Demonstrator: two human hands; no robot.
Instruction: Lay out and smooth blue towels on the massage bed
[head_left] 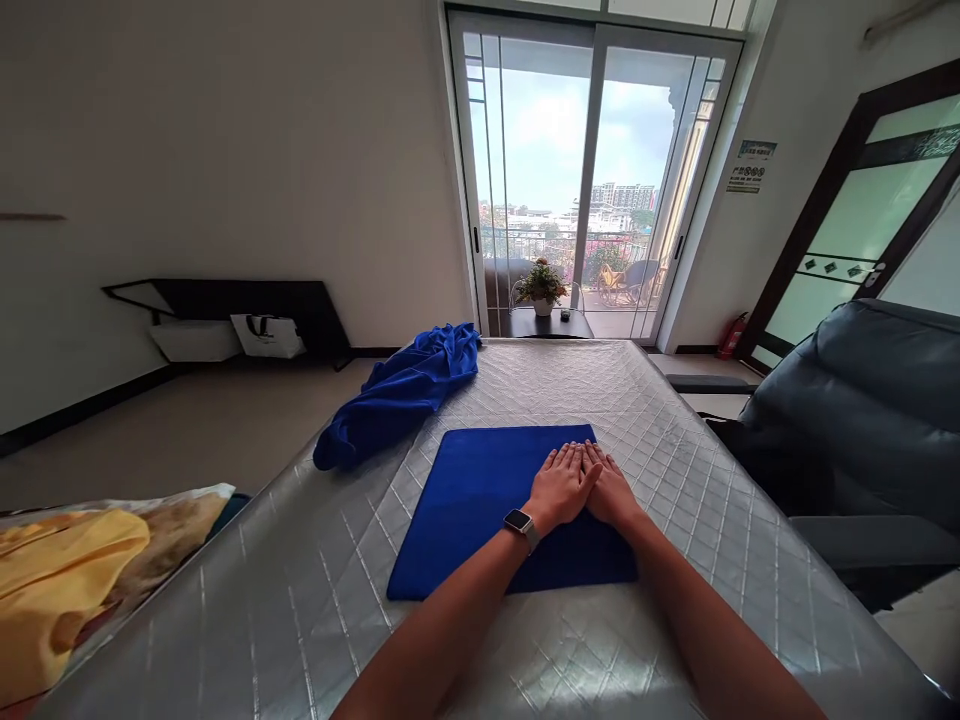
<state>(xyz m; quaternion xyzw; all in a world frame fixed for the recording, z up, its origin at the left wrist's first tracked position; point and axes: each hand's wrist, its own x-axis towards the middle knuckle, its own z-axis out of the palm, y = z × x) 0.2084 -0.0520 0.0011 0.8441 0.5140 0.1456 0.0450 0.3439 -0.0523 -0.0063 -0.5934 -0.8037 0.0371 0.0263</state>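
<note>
A blue cloth (465, 500), folded into a flat rectangle, lies on the silver quilted table cover (345, 560). My left hand (561, 485), with a watch (519, 521) on its wrist, rests palm down on the right part of the cloth, fingers stretched out. Beside it and touching it, my right hand (611, 490) also lies flat on the cloth, its fingers pointing away from me. The left thumb overlaps the right hand. Neither hand grips anything. Beyond the folded cloth, at the left edge of the cover, is a crumpled blue cloth (412, 395).
Yellow and brown fabrics (75, 570) lie at the lower left. A dark armchair (885, 410) stands to the right. Past the far edge, a small table (525, 322) carries a potted plant (542, 285) before the glass sliding door (525, 150). White bags (268, 337) sit by the left wall.
</note>
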